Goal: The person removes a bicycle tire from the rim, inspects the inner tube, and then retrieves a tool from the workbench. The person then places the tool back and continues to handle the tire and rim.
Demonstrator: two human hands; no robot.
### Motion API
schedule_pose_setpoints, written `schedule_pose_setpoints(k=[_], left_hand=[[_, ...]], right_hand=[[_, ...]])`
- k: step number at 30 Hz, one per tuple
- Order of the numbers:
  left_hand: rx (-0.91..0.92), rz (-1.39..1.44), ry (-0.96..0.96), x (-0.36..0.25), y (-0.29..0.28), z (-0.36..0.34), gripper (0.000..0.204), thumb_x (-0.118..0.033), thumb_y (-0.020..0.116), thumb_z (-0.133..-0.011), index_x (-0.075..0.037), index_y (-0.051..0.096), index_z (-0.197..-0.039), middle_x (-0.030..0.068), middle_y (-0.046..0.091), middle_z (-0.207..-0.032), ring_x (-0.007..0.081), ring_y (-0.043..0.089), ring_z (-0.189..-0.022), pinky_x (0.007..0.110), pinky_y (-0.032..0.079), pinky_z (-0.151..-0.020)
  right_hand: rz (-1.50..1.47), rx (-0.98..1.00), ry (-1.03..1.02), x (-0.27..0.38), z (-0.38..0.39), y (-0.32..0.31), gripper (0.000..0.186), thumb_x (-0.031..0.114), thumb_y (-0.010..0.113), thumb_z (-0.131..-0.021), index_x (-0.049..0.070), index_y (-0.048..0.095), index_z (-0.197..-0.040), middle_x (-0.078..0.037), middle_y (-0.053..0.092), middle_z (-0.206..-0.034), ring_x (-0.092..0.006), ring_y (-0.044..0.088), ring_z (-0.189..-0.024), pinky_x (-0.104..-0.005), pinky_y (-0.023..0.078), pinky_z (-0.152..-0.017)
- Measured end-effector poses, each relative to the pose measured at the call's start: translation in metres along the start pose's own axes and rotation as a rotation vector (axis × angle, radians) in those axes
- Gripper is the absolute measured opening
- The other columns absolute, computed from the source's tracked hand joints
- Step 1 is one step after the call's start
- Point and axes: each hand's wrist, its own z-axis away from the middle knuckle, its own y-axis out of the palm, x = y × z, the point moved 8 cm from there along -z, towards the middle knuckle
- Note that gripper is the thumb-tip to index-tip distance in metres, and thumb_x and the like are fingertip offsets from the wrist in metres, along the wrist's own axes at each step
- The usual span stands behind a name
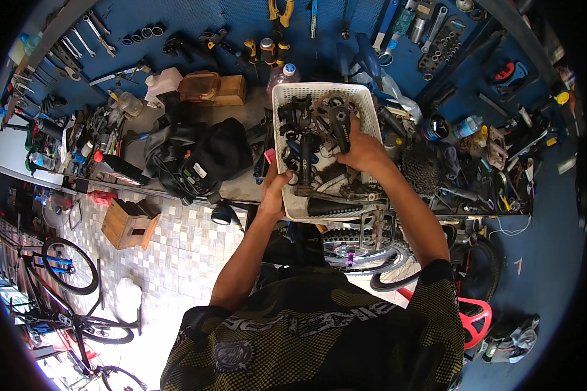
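A white plastic basket (374, 107) full of bike parts stands on the workbench in front of me. My left hand (273, 197) is closed on its near left side, the thumb hooked over the rim. Inside the basket, my right hand (364, 152) grips a black crank arm (340, 128) between thumb and fingers; part of the grip is hidden. A toothed chainring (322, 107) lies by the crank arm's far end. In the basket's middle is a black stem-like tube (306, 163), and a pedal-like part (362, 191) sits at the near right corner.
Left of the basket, a black bag (202, 159) lies on the bench (241, 189). To the right are a cassette of sprockets (419, 171) and loose tools. A clear bottle (284, 77) stands behind the basket. Tools hang on the blue wall (195, 16). A bike wheel (365, 251) is below the bench.
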Motion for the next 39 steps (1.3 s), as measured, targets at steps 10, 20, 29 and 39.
schedule_pose_setpoints(k=[10, 20, 29, 39], left_hand=[[0.046, 0.099, -0.067, 0.010, -0.012, 0.000, 0.078, -0.018, 0.058, -0.093, -0.003, 0.032, -0.165, 0.0192, 0.059, -0.144, 0.0343, 0.066, -0.128, 0.051, 0.058, -0.106], [0.040, 0.101, -0.086, 0.015, -0.002, -0.004, 0.071, -0.020, 0.059, -0.095, -0.004, 0.037, -0.161, 0.0176, 0.060, -0.142, 0.0345, 0.067, -0.126, 0.052, 0.060, -0.106], [-0.106, -0.176, -0.104, 0.039, -0.036, -0.015, 0.086, -0.028, 0.069, -0.095, -0.006, 0.034, -0.170, 0.0150, 0.047, -0.162, 0.0288, 0.046, -0.146, 0.038, 0.035, -0.123], [-0.252, -1.190, 0.231, -0.051, -0.012, -0.003, 0.042, -0.025, 0.068, -0.096, -0.009, 0.073, -0.135, 0.0247, 0.077, -0.109, 0.0395, 0.076, -0.104, 0.046, 0.058, -0.090]], right_hand=[[-0.427, -0.182, -0.217, -0.024, 0.002, -0.020, 0.115, 0.034, 0.082, -0.087, -0.007, 0.012, -0.169, -0.027, 0.076, -0.113, -0.0403, 0.075, -0.100, -0.0471, 0.060, -0.090], [-0.836, 0.139, -0.062, -0.043, 0.023, -0.062, 0.105, 0.038, 0.080, -0.099, 0.008, 0.014, -0.174, -0.010, 0.076, -0.109, -0.0184, 0.072, -0.096, -0.0353, 0.065, -0.066], [-0.332, 0.067, -0.223, -0.020, -0.002, -0.025, 0.113, 0.025, 0.080, -0.091, 0.001, 0.007, -0.173, -0.026, 0.070, -0.129, -0.0261, 0.073, -0.101, -0.0377, 0.063, -0.079], [0.045, -0.003, -0.170, 0.021, -0.021, 0.006, 0.116, 0.029, 0.084, -0.086, 0.001, 0.010, -0.171, -0.035, 0.073, -0.119, -0.0488, 0.073, -0.110, -0.0486, 0.057, -0.099]])
